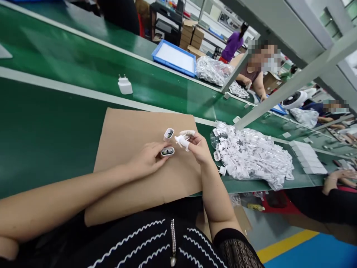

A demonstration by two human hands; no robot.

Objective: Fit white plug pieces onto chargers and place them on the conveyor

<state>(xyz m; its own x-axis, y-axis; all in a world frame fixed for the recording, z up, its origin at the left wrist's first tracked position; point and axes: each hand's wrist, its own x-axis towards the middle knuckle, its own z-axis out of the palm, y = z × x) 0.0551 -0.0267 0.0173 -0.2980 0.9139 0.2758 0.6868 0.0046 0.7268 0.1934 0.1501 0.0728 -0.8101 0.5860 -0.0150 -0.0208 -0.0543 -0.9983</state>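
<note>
Left grip on charger casing, right grip holding plug

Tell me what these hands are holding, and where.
The left hand pinches a white charger casing by its closed end; whether it holds the second casing can't be told. The right hand holds a white pronged plug piece by its body.

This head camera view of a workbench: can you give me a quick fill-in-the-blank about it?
The right hand holds a small ____ plastic part.
The lower casing touches the ____ hand.
A clear plastic bag lies to the ____ of the cardboard sheet in this view.
A white plug charger stands on the ____ belt.

Answers: white; left; right; green.
</note>
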